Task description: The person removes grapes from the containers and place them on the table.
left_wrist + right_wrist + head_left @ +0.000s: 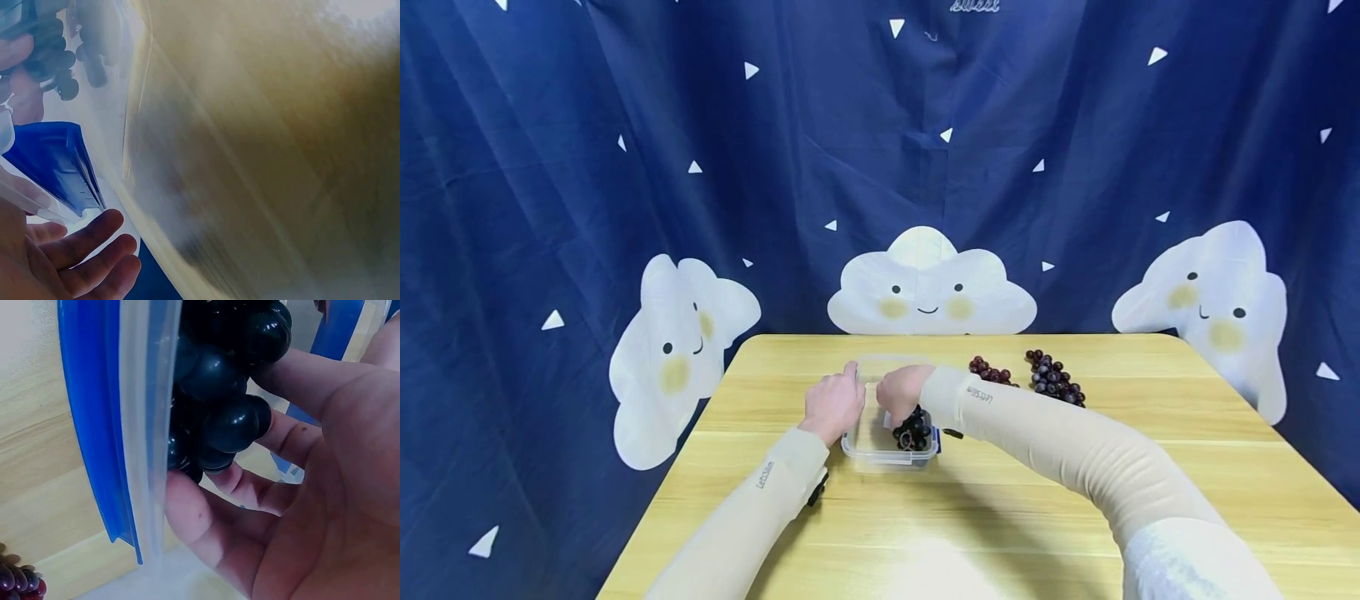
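A clear plastic food container (883, 457) with blue side latches stands on the table. My left hand (835, 406) grips its left side. In the left wrist view, the fingers of that hand (84, 259) curl beside a blue latch (56, 162), and part of the thumb side is cut off. A bunch of black grapes (913, 431) is inside the container, where my right hand (904, 392) reaches in from above. Seen from the right wrist, the fingers of this hand (294, 462) curl round the grapes (234, 422), close to the container's wall.
Two more bunches lie on the wooden table (865, 533) right of the container: reddish grapes (991, 371), partly hidden by the right sleeve, and dark purple grapes (1054, 381). A blue curtain (805, 167) with white clouds hangs behind the table's far edge.
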The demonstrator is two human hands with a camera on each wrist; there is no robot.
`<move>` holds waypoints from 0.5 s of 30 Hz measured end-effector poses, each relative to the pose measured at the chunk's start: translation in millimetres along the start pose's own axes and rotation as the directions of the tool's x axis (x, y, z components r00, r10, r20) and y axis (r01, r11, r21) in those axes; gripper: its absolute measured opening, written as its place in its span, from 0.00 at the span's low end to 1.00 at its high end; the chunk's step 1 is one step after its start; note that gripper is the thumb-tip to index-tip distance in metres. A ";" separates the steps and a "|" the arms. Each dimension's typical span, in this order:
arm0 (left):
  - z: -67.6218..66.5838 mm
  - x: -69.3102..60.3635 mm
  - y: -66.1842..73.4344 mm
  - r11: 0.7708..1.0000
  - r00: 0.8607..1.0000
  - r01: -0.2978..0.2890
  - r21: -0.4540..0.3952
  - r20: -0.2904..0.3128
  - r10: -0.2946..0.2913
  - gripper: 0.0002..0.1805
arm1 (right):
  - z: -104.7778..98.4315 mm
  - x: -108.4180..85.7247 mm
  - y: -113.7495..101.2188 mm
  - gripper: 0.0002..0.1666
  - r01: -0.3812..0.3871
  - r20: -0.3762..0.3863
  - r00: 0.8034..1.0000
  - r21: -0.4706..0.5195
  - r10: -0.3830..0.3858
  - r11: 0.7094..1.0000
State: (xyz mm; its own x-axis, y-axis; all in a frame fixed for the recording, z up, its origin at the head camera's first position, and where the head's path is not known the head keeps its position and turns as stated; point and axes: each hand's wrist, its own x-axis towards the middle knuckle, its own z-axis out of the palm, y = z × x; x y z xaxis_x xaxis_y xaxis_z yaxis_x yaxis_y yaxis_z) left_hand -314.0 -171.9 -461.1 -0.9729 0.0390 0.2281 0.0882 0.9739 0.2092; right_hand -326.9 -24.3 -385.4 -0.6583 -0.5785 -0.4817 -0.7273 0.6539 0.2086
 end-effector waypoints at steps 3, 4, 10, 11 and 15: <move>-0.2 0.9 0.5 1.000 1.000 0.001 -0.003 0.005 -0.001 0.25 | 0.7 -0.2 -0.1 0.15 -0.010 0.004 1.000 -0.003 0.010 1.000; -0.4 1.0 0.7 1.000 1.000 0.001 -0.003 0.007 -0.001 0.26 | 0.8 -0.4 -0.1 0.15 -0.016 0.005 1.000 0.003 0.016 1.000; -1.6 0.1 1.5 1.000 1.000 -0.001 -0.005 0.014 0.001 0.26 | 1.8 -1.8 0.4 0.17 -0.035 -0.001 0.999 0.033 0.035 0.999; -1.8 -0.2 1.3 1.000 1.000 -0.001 -0.005 0.015 0.001 0.26 | 2.0 -2.1 0.7 0.18 -0.034 -0.005 0.999 0.032 0.034 0.999; -3.1 -0.6 0.6 1.000 1.000 0.002 0.005 0.026 -0.002 0.26 | 3.6 -4.5 2.4 0.21 -0.025 -0.042 0.999 0.059 0.028 0.998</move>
State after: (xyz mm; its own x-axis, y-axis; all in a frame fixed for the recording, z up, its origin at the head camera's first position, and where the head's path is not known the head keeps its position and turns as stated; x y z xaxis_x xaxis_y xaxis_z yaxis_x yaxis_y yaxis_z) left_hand -312.7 -172.0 -458.1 -0.9782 0.0432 0.2029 0.0856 0.9750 0.2050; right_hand -325.0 -18.4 -385.9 -0.6858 -0.5803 -0.4393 -0.6977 0.6960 0.1699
